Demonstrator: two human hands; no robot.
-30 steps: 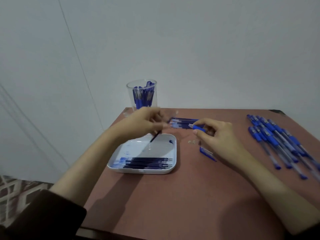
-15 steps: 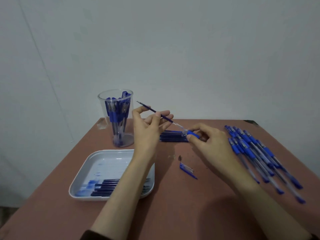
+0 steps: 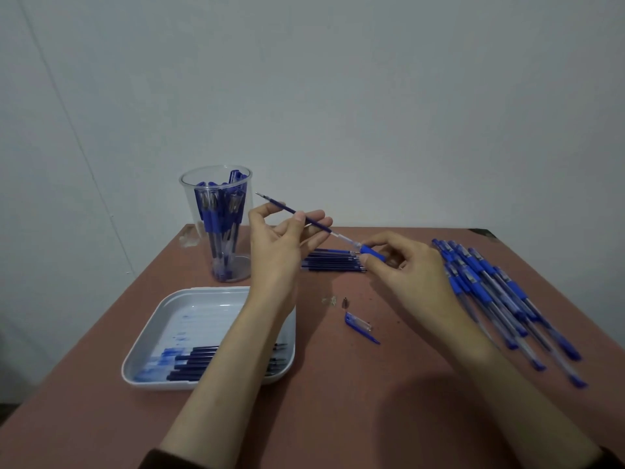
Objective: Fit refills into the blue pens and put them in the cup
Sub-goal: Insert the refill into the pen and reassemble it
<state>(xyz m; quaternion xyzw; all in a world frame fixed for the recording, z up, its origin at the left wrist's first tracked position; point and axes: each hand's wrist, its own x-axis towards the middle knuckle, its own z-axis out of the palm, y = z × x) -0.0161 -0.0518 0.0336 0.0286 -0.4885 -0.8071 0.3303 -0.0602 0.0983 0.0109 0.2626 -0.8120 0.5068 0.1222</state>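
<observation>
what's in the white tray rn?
Dark blue refills lie side by side along the near edge of the white tray, with blue ink smears on its floor. The left forearm crosses over them and hides their middles, so the count is unclear.

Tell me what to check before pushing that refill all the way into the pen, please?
1. The left hand pinches the refill: ok.
2. The right hand grips the pen barrel: ok.
3. The refill is fully inside the pen barrel: not ok, most of it sticks out.
4. The metal tip and cap lie close by on the table: ok.
5. The cup stands upright: ok.
6. Room in the cup for another pen: cannot tell.
</observation>
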